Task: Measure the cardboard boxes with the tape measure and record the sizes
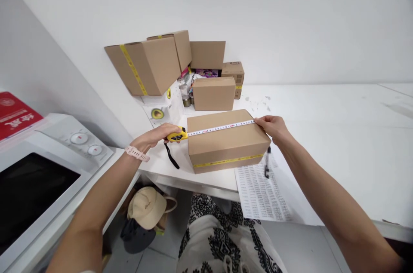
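A closed cardboard box (226, 139) with a yellow tape strip along its front side lies on the white table. Across its top runs the white blade of a yellow tape measure (177, 135). My left hand (163, 132) is closed around the tape measure's case at the box's left edge, and a black wrist strap dangles from it. At the box's right edge, my right hand (270, 126) pinches the blade's end between thumb and fingers. Just right of the box, a black pen (267, 163) rests on a printed sheet (261, 191) of rows of text.
Behind the box stand a smaller carton (214, 94), several stacked cartons (151, 64) and a white box with avocado pictures (164, 109). A microwave (64, 152) fills the left side. Caps (147, 207) sit below the table, whose white top (338, 135) extends right.
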A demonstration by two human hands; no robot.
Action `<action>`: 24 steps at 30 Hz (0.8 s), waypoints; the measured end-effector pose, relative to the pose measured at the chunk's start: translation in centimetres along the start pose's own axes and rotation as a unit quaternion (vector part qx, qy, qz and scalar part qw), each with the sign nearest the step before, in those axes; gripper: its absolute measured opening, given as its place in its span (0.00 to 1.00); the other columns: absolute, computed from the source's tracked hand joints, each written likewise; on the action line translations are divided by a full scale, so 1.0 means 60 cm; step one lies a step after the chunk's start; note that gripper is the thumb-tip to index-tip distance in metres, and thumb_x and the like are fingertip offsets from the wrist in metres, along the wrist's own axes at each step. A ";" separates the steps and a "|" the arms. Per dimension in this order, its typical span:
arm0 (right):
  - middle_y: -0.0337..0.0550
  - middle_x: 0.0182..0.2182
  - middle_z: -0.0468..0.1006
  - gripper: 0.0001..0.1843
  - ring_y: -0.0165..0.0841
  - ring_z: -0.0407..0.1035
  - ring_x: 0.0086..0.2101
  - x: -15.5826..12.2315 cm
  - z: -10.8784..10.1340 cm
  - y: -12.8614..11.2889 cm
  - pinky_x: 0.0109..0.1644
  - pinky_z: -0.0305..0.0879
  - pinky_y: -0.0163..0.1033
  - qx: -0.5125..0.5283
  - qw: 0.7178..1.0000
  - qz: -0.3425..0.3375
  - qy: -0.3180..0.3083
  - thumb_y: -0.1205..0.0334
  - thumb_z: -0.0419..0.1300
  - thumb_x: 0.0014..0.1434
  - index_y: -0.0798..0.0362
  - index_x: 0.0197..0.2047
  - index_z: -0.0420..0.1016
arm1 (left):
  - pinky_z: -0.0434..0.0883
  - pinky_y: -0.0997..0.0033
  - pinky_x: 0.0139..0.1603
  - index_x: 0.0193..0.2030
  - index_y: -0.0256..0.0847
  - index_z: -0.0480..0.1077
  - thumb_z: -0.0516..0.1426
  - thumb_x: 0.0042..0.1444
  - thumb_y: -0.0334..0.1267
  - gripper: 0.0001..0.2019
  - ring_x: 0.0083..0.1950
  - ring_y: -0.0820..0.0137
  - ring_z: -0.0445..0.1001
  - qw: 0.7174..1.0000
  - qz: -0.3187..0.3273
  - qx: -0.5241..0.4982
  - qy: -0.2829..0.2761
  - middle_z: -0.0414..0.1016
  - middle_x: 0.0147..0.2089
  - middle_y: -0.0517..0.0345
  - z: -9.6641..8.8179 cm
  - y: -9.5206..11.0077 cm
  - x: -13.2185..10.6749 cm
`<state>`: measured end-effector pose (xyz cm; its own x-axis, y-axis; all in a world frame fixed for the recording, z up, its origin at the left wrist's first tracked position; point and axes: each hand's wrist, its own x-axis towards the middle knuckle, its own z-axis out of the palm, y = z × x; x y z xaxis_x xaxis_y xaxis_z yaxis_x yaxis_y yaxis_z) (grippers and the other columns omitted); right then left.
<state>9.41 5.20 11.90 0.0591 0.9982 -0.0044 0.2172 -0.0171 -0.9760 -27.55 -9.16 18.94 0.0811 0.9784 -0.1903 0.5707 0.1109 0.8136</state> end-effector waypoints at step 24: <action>0.41 0.38 0.81 0.21 0.40 0.71 0.41 -0.011 0.091 -0.098 0.47 0.68 0.43 -0.026 0.949 -0.198 -0.246 0.46 0.72 0.46 0.47 0.39 0.78 | 0.64 0.73 0.20 0.59 0.44 0.59 0.68 0.45 0.59 0.40 0.27 0.70 0.70 0.842 0.012 -0.531 -0.092 0.71 0.34 0.59 0.427 0.116 -0.113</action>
<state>2.76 4.94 16.48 -0.4953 0.8329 0.2470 0.1756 0.3744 -0.9105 -3.21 -19.47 11.83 0.2628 0.9498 -0.1695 -0.4776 0.2807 0.8325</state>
